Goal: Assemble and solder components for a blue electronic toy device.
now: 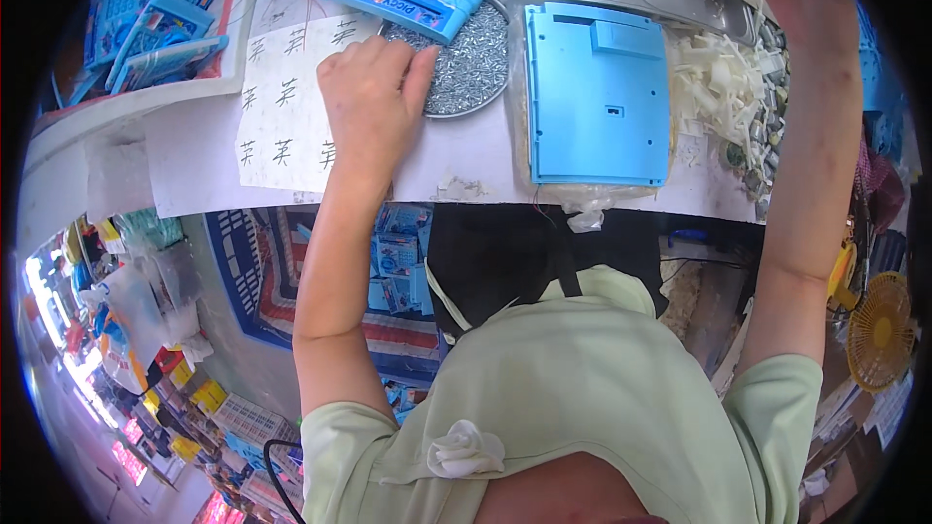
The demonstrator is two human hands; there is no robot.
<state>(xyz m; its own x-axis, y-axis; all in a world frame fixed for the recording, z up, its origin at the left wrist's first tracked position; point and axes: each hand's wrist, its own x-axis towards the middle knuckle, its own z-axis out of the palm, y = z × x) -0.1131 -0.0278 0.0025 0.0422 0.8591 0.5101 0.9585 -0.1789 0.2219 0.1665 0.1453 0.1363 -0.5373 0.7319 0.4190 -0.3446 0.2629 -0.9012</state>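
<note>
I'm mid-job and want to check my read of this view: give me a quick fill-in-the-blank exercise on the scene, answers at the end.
1. By the left hand, the dish of small silvery screws is ____ in outline.
2. The flat plastic panel between that dish and the heap of white plastic parts is coloured ____.
3. In the picture, the handwritten sheet lies to the ____ of that panel.

Missing words: round; blue; left.
</note>
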